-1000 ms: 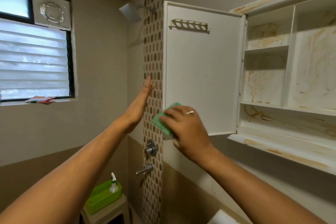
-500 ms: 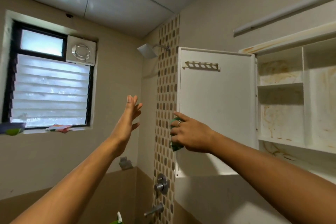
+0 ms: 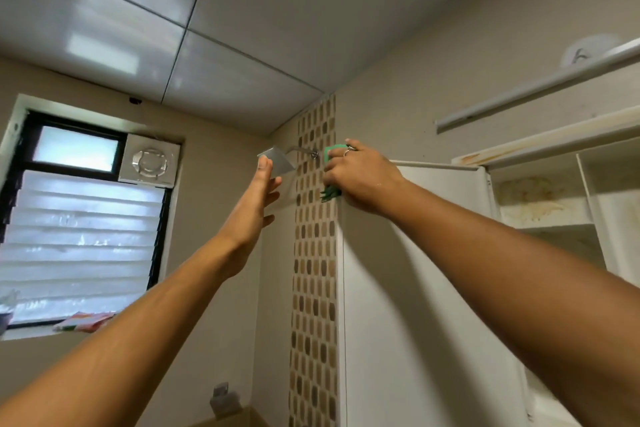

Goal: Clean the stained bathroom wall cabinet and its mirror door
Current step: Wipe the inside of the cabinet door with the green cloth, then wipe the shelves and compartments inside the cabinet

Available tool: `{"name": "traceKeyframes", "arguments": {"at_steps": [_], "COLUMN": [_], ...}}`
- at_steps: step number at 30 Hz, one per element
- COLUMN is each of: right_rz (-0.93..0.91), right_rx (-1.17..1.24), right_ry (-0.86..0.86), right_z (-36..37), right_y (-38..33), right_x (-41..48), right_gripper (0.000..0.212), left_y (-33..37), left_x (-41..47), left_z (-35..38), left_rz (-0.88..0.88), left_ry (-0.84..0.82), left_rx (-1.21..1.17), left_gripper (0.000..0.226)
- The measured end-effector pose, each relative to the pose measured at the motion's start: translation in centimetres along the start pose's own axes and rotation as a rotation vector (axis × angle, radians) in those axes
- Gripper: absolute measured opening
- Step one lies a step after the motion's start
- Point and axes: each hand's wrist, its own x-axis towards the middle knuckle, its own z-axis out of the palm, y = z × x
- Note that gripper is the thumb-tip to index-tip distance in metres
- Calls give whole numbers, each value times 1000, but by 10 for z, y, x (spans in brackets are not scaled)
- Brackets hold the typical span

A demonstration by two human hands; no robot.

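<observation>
Cloth (image 3: pixel 332 153) in R hand (image 3: pixel 360 177) at door (image 3: pixel 415 288) top corner; L hand (image 3: pixel 252 211) clear.

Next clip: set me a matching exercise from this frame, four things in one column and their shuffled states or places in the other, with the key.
Things:
1. green cloth
2. left hand
3. cabinet door
4. cabinet interior

States or places:
a. swung open
b. marked with brown stains
c. gripped by the right hand at the door's top corner
d. up in the air, fingers straight, holding nothing

Pairs: 1-c, 2-d, 3-a, 4-b.
</observation>
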Motion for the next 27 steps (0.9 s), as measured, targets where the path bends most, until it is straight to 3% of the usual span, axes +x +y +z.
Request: {"name": "traceKeyframes", "arguments": {"at_steps": [4,8,13,18,21,24,27], "right_rz": [477,511,741,843,887,1085,1310], "right_rx": [457,583,493,285,320,421,677], "right_ry": [21,92,85,-90,-116,19,227], "right_z": [3,17,46,52,41,27,17], "right_y": [20,27,68,99,102,108,114], "right_x": [3,-25,-81,-117,-118,-127,-152], "right_gripper": [43,53,52,53,44,28,24], "left_y": [18,23,15,2,1,-2,1], "left_x": [30,59,96,99,105,112,118], "left_z": [13,34,65,73,68,66,75], "left_rz": [61,157,198,379,438,516,578], "left_ry": [-40,-118,-254,-284,-287,-266,-162], "left_rx": [-28,2,216,509,622,749,788], "left_gripper": [88,53,94,92,103,109,102]}}
